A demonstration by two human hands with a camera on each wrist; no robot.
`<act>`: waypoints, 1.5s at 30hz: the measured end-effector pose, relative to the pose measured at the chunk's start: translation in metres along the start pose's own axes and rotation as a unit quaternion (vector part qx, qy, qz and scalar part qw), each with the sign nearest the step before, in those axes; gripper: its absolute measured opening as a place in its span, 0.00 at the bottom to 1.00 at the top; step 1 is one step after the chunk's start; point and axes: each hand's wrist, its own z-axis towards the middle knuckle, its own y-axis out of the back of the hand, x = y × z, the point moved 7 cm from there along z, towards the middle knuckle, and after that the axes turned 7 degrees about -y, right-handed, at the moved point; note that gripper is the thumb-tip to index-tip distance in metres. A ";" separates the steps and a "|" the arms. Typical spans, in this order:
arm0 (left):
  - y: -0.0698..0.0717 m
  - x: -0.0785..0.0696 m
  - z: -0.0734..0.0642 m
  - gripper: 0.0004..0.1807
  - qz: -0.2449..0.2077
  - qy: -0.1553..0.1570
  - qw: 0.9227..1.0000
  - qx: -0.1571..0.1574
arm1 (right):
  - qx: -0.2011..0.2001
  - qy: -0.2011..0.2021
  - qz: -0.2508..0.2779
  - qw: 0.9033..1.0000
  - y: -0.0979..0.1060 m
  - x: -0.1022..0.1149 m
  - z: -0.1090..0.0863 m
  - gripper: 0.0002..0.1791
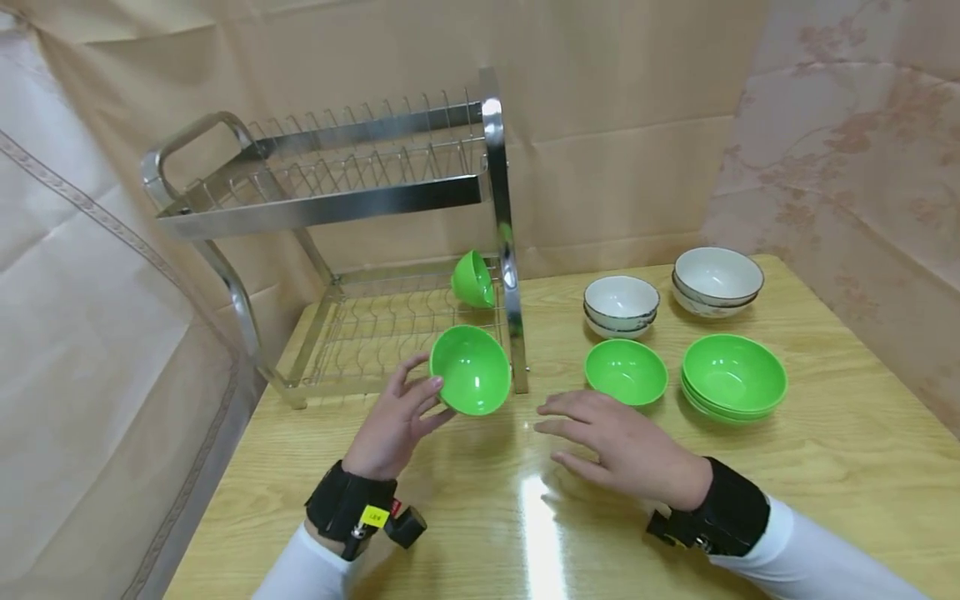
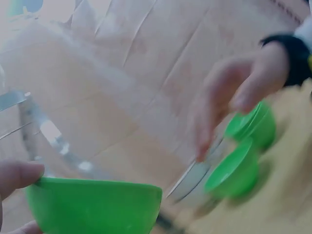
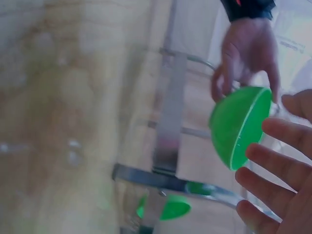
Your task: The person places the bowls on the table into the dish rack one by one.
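Observation:
My left hand (image 1: 397,417) pinches a small green bowl (image 1: 470,371) by its left rim, thumb at the edge, and holds it tilted in front of the rack's lower tier. The left wrist view shows the bowl (image 2: 97,204) from its side, with the thumb on the rim. My right hand (image 1: 618,446) hovers over the table with its fingers spread, holding nothing, just in front of a single green bowl (image 1: 626,372). In the right wrist view its fingers (image 3: 278,163) overlap the held bowl's edge. Another green bowl (image 1: 472,281) leans on its side in the rack's lower tier.
A two-tier metal dish rack (image 1: 322,208) stands at the back left. Stacked green bowls (image 1: 735,375) sit at the right. Behind are small white bowls (image 1: 621,302) and larger white bowls (image 1: 717,277), also stacked. Cloth curtains (image 1: 622,125) enclose the wooden table (image 1: 480,517).

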 end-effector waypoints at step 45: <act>0.075 -0.024 0.176 0.40 0.454 0.033 0.867 -0.202 | 0.064 0.088 -0.051 0.993 -0.086 0.046 0.080 0.35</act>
